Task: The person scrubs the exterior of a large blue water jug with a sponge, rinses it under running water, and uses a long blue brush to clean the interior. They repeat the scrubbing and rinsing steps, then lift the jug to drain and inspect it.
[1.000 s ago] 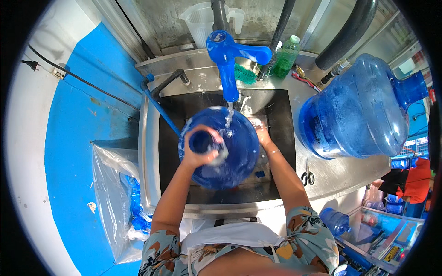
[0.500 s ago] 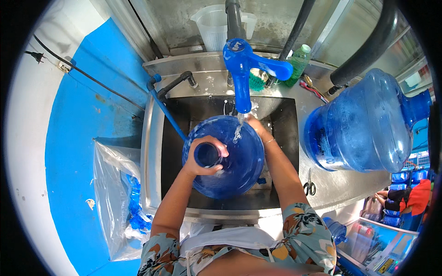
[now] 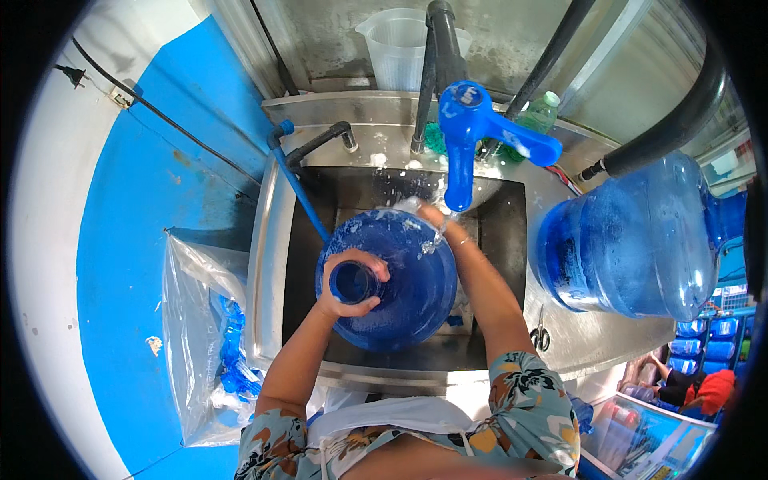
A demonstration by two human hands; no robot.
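Note:
A large blue water jug (image 3: 408,296) stands in the sink (image 3: 308,328) with its round open mouth toward me. My left hand (image 3: 370,262) is closed round the jug's neck. My right hand (image 3: 432,214) reaches to the jug's far side, wet and partly hidden behind splashing water and white suds (image 3: 408,206). Its fingers are too blurred to tell whether they hold anything. Just above that hand hangs a blue tap (image 3: 460,152) with a lever handle. Water splashes over the right wrist and the jug's shoulder.
Right of the sink, another blue jug (image 3: 632,240) lies on the steel counter near black-handled scissors (image 3: 541,336). Behind stand a clear pitcher (image 3: 400,52) and a green bottle (image 3: 540,116). A plastic bag (image 3: 192,320) hangs at left. Another person (image 3: 708,392) is at far right.
The view has shifted, so the tap appears farther right. The jug sits slightly turned under my left hand's hold. My right hand remains at its far side, with more splashing there.

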